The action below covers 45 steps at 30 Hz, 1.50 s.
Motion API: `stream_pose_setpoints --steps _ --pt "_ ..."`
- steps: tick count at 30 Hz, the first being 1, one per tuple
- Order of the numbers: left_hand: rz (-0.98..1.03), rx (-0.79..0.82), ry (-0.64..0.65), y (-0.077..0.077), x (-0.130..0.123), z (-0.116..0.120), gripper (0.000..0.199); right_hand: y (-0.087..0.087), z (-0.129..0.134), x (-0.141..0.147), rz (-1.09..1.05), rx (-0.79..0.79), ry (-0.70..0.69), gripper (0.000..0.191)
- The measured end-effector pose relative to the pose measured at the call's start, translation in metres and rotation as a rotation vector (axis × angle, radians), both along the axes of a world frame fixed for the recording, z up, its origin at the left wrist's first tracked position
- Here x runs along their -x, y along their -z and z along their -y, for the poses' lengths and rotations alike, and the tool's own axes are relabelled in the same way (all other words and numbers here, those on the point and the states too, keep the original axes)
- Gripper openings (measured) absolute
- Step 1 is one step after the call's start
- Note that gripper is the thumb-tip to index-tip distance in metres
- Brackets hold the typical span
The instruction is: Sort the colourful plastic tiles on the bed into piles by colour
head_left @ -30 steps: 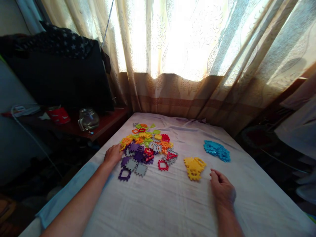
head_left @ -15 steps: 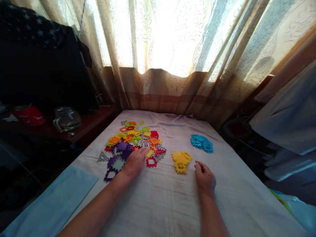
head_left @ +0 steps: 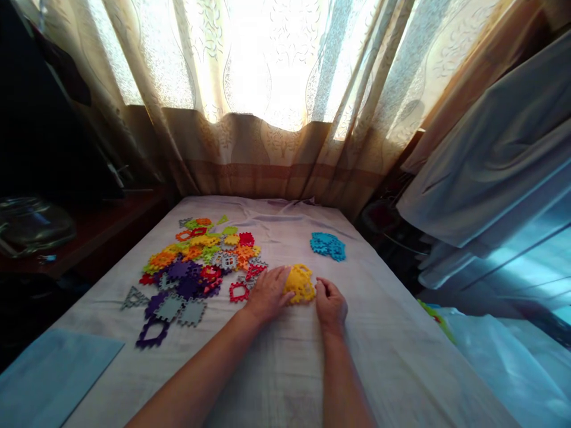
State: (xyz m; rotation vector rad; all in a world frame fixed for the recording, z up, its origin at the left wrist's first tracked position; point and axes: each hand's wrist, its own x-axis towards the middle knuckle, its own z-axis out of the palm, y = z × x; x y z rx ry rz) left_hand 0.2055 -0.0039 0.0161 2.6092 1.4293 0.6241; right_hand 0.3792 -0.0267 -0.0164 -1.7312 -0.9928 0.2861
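My left hand (head_left: 269,292) lies with fingers spread at the left edge of the yellow pieces (head_left: 301,283), touching them. My right hand (head_left: 331,302) is curled closed just to their right; whether anything small is between its fingertips is hidden. A mixed pile of toothed plastic pieces (head_left: 181,276), purple, orange, green, red and grey, spreads to the left. Close by my left hand sits a red frame piece (head_left: 239,292). Blue pieces (head_left: 328,245) form a separate heap beyond my right hand.
A pale sheet (head_left: 276,368) covers the table. A light blue flat item (head_left: 53,374) lies at its left front edge. Glass jar (head_left: 35,223) on a dark side surface at left, hanging cloth (head_left: 482,142) at right, curtains (head_left: 259,148) behind.
My left hand has moved right, from the mixed pile to the yellow pieces, which now sit more compactly. The view has turned to the right. My right hand stays curled beside the yellow pieces.
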Motion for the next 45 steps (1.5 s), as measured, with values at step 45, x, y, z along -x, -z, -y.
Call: stream_pose_setpoints --steps 45 --pt "0.02 -0.119 -0.505 0.011 0.202 0.051 0.028 -0.031 -0.015 0.197 0.753 0.132 -0.65 0.023"
